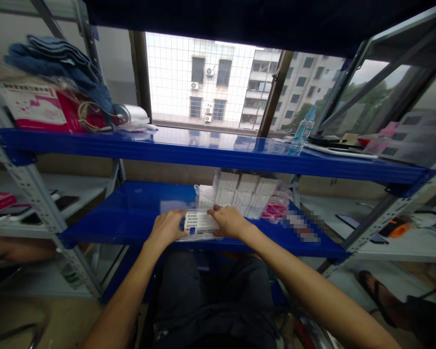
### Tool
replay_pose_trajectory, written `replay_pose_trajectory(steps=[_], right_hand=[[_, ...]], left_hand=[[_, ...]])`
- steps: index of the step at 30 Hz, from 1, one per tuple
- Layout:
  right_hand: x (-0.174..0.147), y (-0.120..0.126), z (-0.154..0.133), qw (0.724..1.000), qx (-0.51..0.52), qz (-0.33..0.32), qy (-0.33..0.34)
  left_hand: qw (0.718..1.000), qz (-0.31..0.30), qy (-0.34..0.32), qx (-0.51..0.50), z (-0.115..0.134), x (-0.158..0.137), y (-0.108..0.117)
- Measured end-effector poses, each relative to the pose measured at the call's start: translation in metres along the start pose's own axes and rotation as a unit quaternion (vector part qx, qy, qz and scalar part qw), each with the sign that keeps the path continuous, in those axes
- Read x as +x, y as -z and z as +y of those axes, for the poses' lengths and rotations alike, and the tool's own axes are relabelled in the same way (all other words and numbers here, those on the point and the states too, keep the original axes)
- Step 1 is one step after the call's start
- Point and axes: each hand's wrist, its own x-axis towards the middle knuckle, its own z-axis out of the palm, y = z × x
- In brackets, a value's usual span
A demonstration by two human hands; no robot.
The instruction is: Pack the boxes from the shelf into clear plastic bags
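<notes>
Between my two hands, at the front edge of the lower blue shelf (127,213), is a stack of small white printed boxes (199,223) with clear plastic film about it. My left hand (168,227) grips the left end, fingers on the far side and thumb near the front. My right hand (230,222) is closed around the right end. Just behind stands a larger block of white boxes (245,189) wrapped in clear plastic. A pink plastic-wrapped pack (275,209) lies at its right side.
An upper blue shelf (203,152) crosses above my hands, carrying a clear spray bottle (303,131), folded blue cloth (58,60) and a red-and-white box (39,106). Metal posts (39,203) stand at both sides. Phones lie on side shelves. Another person's sandalled foot (380,295) is at right.
</notes>
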Motion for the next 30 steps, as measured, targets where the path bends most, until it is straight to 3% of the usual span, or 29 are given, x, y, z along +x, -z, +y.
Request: replay_pose_trajectory(steps=[3, 6, 11, 15, 17, 23, 27, 30], right_hand=[[0.015, -0.006, 0.001, 0.995, -0.041, -0.08, -0.045], [0.03, -0.011, 0.017, 0.99, -0.018, -0.123, -0.065], [0.033, -0.034, 0.06, 0.976, 0.17, -0.134, -0.03], [0.016, -0.067, 0.081, 0.919, 0.385, -0.088, 0.014], [0.007, -0.077, 0.085, 0.903, 0.424, -0.069, 0.009], [0.013, -0.054, 0.073, 0.94, 0.34, 0.009, 0.0], [0.034, -0.038, 0.055, 0.961, 0.26, -0.052, 0.074], [0.04, -0.036, 0.045, 0.974, 0.214, -0.04, 0.065]], left_hand=[[1.0, 0.005, 0.017, -0.025, -0.005, 0.003, -0.015], [0.997, 0.0, 0.028, -0.072, -0.013, 0.008, -0.028], [0.961, -0.008, -0.001, -0.275, -0.033, 0.015, -0.046], [0.937, -0.032, -0.003, -0.347, -0.042, 0.011, -0.056], [0.933, -0.045, 0.008, -0.357, -0.044, 0.009, -0.06], [0.937, -0.029, 0.001, -0.348, -0.05, 0.01, -0.066], [0.93, -0.009, -0.007, -0.367, -0.05, 0.011, -0.066], [0.932, -0.034, -0.015, -0.36, -0.05, 0.01, -0.064]])
